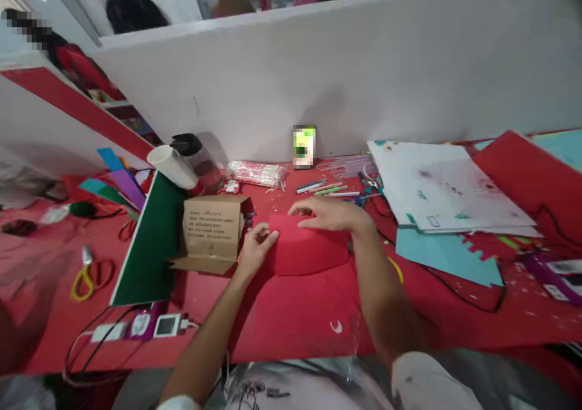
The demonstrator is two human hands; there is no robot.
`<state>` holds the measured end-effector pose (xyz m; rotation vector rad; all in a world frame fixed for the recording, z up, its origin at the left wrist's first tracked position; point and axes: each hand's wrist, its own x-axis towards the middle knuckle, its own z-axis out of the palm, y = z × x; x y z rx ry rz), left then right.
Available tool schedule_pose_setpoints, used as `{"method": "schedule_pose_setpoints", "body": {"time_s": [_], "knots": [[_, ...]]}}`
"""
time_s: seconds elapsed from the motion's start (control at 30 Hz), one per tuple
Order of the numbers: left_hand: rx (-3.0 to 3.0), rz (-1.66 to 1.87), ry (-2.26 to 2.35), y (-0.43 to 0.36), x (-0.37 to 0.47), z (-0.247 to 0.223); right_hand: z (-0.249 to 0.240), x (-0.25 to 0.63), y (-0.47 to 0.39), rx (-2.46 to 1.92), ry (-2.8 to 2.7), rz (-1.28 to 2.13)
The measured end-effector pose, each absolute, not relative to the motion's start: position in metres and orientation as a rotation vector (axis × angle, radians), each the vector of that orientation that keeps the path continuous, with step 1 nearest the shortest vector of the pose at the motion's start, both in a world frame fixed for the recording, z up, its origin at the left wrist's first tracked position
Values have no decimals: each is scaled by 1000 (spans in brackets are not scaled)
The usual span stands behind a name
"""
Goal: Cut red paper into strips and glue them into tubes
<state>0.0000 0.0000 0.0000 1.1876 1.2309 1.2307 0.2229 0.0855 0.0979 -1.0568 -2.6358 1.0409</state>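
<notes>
A red paper sheet [311, 249], with its lower edge bowed outward, is held just over the red tabletop [291, 322]. My left hand [258, 247] pinches its left edge between thumb and fingers. At the top edge my right hand [330, 213] has its fingers curled over the paper, the thumb stretched along the near side. Part of the right fingers is hidden behind the sheet. Below it lies a small white crescent-shaped scrap [336, 327]. An open brown cardboard box [211, 231] stands just left of my left hand.
Behind the paper lie several pens [321, 187], a wrapped bundle of sticks [256, 173] and a propped phone [304, 147]. Drawn-on white sheets [450, 185] are at right. A green board [152, 243], yellow-handled scissors [84, 276] and a power strip [145, 324] are at left.
</notes>
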Motion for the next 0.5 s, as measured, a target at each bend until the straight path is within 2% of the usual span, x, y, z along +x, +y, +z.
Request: {"method": "schedule_pose_setpoints", "body": {"time_s": [0.5], "knots": [[1243,1059,1318,-3,-9,-7,93,221,81,-1219,-2742,1021]]}}
